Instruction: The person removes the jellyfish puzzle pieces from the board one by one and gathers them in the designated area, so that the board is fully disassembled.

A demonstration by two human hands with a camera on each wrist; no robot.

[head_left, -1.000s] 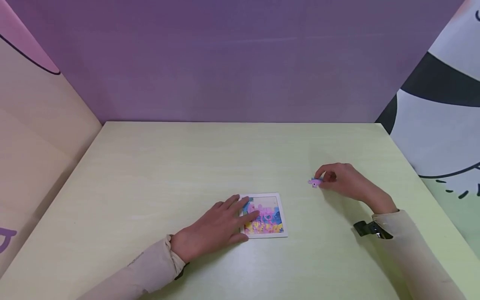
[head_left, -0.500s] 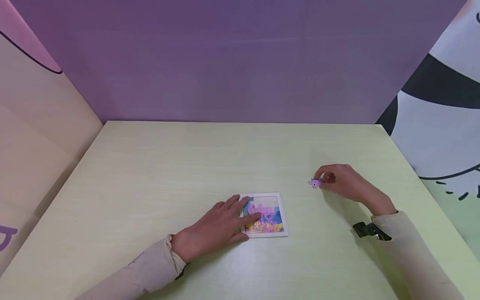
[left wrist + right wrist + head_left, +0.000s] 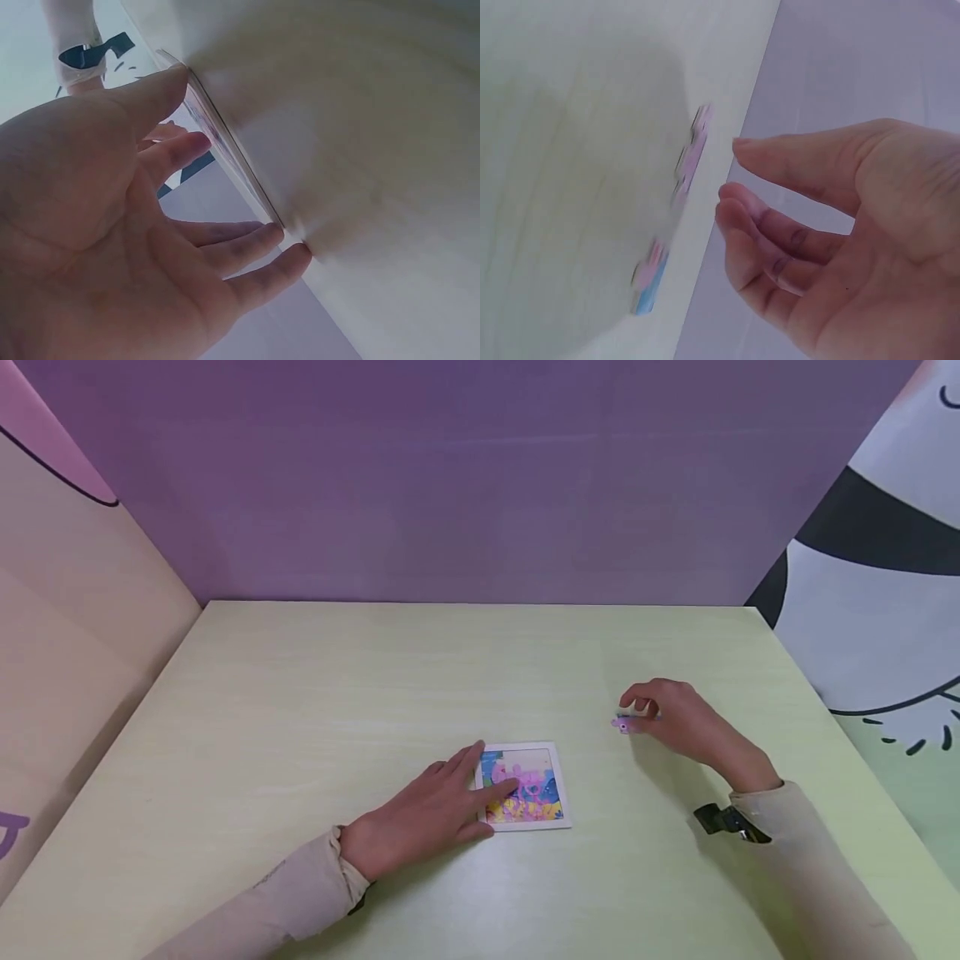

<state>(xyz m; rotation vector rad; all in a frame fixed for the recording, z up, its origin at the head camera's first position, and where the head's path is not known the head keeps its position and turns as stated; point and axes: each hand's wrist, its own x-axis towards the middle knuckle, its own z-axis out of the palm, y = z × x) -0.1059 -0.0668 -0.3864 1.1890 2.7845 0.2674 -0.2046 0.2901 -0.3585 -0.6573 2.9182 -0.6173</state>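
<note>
**Poised over loose jigsaw pieces, liable to a fumble**

Rests the left hand (image 3: pixel 427 810) along the left side of a small, square, white-bordered jigsaw frame (image 3: pixel 525 827), grasping nothing: spreads the fingers fairly straight and lays the index finger across the pink, blue and yellow picture (image 3: pixel 542 787). Visible above that picture's uneven top edge: a pale, unfilled patch (image 3: pixel 528 760). Lies flat on the pale, wood-grained bench (image 3: pixel 375 677).

Hovers the right hand (image 3: pixel 682 718) well apart to the frame's right, just beside thin pink pieces (image 3: pixel 694 154) and a pink-and-blue piece (image 3: pixel 651 277), all on the bench. Bends the fingers but leaves them parted from the thumb, released, with nothing between the tips in the right wrist view. Too blurred to count the pieces surely.

Could flip or skid a thin piece by pinching its top instead of its edges. Could sweep a neighbour along, given pieces so near one another. Might misjudge a piece's orientation, being partly screened by the right thumb in the head view. Might slide the frame by pushing sideways with the left hand, or dislodge part of the picture by dragging the index finger.
</note>
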